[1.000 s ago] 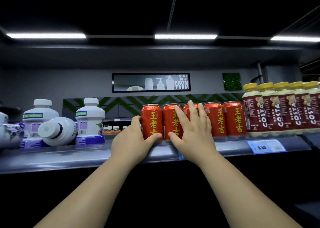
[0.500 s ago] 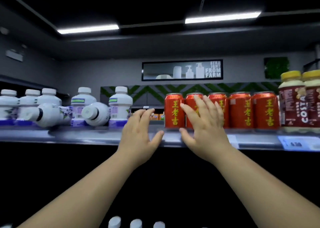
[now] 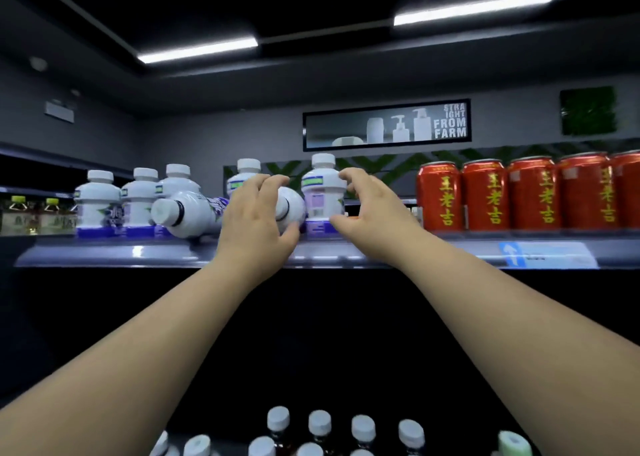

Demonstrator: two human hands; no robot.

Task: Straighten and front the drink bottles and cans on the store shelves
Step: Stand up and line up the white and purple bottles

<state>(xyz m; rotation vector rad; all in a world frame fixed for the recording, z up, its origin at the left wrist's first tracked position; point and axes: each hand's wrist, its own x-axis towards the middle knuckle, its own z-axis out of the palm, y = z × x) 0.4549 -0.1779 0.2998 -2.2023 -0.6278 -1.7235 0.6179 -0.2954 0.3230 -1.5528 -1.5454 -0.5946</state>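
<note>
White bottles with purple labels stand on the upper shelf [image 3: 104, 251]. Two of them lie on their sides: one fallen white bottle [image 3: 188, 214] points its cap at me, and another fallen white bottle [image 3: 292, 207] lies right of it. My left hand [image 3: 256, 223] wraps that second one, fingers over its top and thumb under it. My right hand [image 3: 370, 213] is open, with its fingers curved beside an upright white bottle [image 3: 323, 192] and no firm grip visible. A straight row of red cans [image 3: 483, 195] stands to the right.
Green-capped bottles [image 3: 20, 213] stand at the far left on a farther shelf. Several white-capped bottles [image 3: 320, 424] fill the lower shelf beneath my arms. A blue arrow price tag [image 3: 512, 253] sits on the shelf lip under the cans.
Both hands left the red cans and moved left to the white bottles. My view swung left too, so the Costa bottles are out of sight. My left hand closed around a fallen bottle.
</note>
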